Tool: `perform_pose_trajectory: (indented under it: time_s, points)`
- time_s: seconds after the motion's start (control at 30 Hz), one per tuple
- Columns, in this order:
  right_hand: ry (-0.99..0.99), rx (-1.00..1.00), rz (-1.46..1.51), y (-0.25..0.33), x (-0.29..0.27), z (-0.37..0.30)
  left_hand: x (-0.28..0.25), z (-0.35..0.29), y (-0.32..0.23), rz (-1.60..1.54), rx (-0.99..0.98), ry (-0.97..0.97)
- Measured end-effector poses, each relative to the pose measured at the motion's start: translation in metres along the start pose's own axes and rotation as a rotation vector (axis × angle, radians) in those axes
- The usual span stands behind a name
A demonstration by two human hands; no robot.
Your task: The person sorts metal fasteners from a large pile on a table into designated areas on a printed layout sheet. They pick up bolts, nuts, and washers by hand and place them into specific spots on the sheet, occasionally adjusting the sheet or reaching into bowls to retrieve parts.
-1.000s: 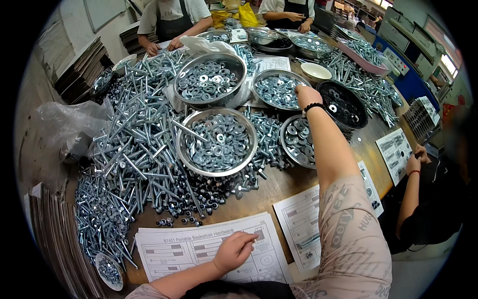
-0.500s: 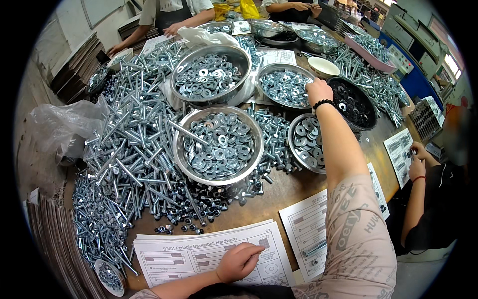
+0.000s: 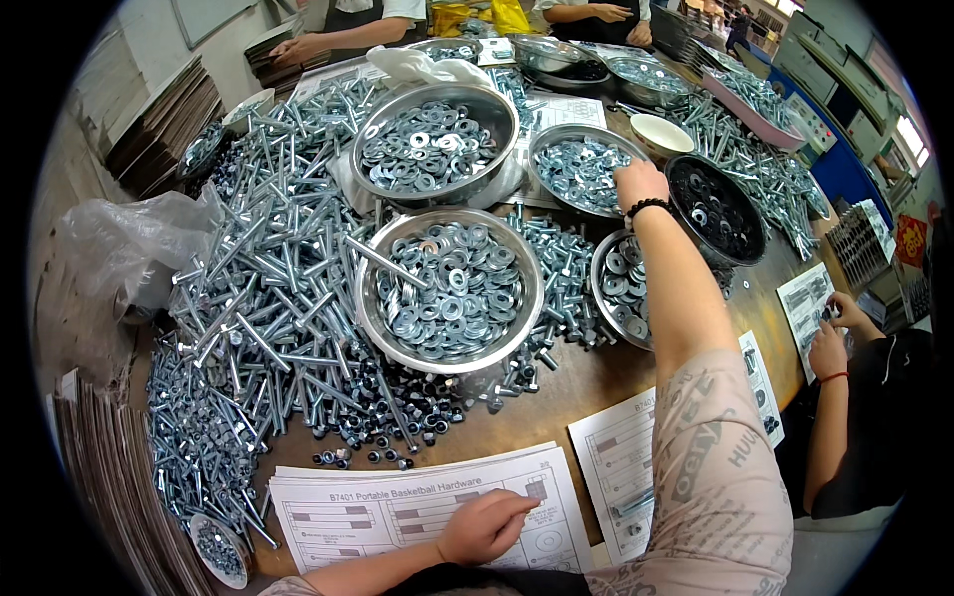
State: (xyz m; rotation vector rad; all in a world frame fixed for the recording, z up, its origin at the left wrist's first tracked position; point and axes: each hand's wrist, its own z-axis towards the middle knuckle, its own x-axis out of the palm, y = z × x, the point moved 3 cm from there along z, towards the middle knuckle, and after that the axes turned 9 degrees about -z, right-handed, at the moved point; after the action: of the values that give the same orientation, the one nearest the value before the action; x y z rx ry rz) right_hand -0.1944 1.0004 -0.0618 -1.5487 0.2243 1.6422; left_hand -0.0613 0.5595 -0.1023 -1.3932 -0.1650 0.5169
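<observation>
My right hand (image 3: pixel 641 186), with a black bead bracelet at its wrist, is at the right side of a metal bowl (image 3: pixel 542 179) of small shiny metal pieces. Its fingers are curled together, and their tips are partly hidden against the pieces. My left hand (image 3: pixel 487 526) rests over a stack of printed sheets (image 3: pixel 348 497) at the near edge. Its thumb and forefinger are pressed together; anything between them is too small to make out. Under my right forearm, a bowl of large washers (image 3: pixel 621 278) is partly covered.
Two larger bowls of washers (image 3: pixel 432 149) (image 3: pixel 452 288) stand mid-table, beside heaped bolts (image 3: pixel 288 238) and dark-ringed nuts (image 3: pixel 397 397). A black bowl (image 3: pixel 715 214) and a cream bowl (image 3: pixel 661 134) are near my right hand. Co-workers' hands (image 3: pixel 830 348) are at the right and far side.
The view has shifted slightly, so the table appears farther right. My right hand stays at the same bowl, my left over the sheets. The far-left co-worker's reaching arm has drawn in.
</observation>
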Motion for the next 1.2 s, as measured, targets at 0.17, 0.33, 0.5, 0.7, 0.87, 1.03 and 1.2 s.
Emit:
perform_pose_trajectory:
  time_s: [0.17,0.33,0.5,0.7,0.87,1.03,1.2]
  points:
    - [-0.032,-0.054,-0.041,-0.006,-0.005,0.003,0.001,0.0,0.0,-0.024,0.022,-0.01]
    - [-0.019,-0.024,-0.04,-0.003,0.004,0.004,0.0,0.001,-0.001,-0.021,0.045,-0.022]
    - [-0.019,0.009,-0.015,-0.012,-0.001,0.001,0.0,0.001,-0.001,-0.007,0.05,-0.02]
    - [0.073,0.056,0.097,-0.013,0.007,0.0,0.001,0.0,0.0,-0.011,0.029,-0.006]
    - [0.074,0.068,0.153,-0.014,0.005,0.001,0.001,0.001,0.0,-0.001,0.04,-0.015]
    - [0.007,0.02,0.1,-0.013,0.011,0.002,0.001,0.002,-0.001,-0.01,0.04,-0.012]
    - [-0.039,-0.041,0.085,-0.013,0.002,0.003,0.0,0.002,-0.002,-0.012,0.033,-0.006]
